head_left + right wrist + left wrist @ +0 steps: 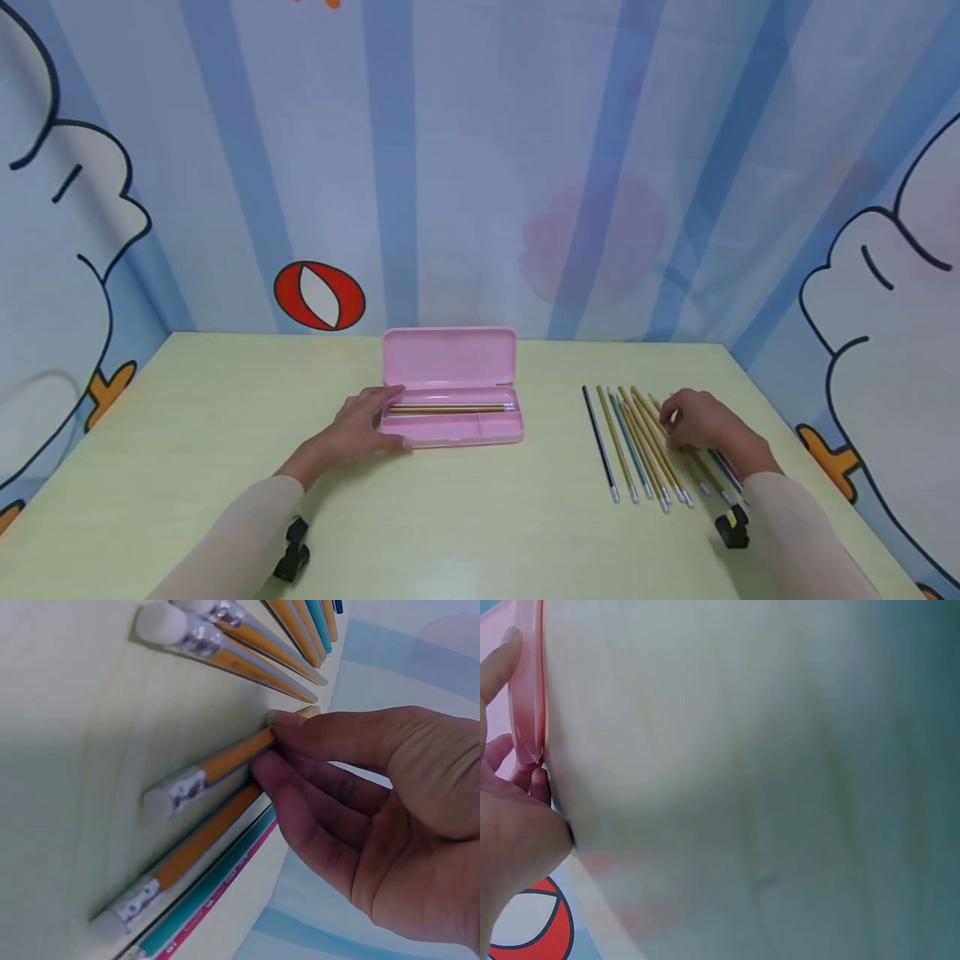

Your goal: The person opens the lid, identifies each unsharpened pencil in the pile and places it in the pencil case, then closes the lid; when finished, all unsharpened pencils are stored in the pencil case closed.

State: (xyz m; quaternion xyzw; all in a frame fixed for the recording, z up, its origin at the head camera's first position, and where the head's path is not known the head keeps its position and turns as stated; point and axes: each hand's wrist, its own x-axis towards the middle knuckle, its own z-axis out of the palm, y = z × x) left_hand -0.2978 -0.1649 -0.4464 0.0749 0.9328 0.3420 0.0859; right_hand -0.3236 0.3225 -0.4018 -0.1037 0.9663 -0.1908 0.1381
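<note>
A pink pencil case (442, 429) lies with its lid up on the table, a few yellow pencils (450, 409) in its rear compartment. Its left end is held by my left hand (358, 427), thumb at the front corner and fingers toward the back. My right hand (705, 422) is over the right part of a spread of pencils (641, 442). In the right wrist view, its thumb and forefinger pinch a yellow pencil (236, 757) with a white eraser. Beside that one lie another yellow pencil (199, 840) and a teal pencil (214, 877).
The pale wooden table (225, 400) ends at a blue striped cloth backdrop (465, 167) with cartoon prints. A dark pencil (600, 442) is the leftmost of the loose pencils, to the right of the case.
</note>
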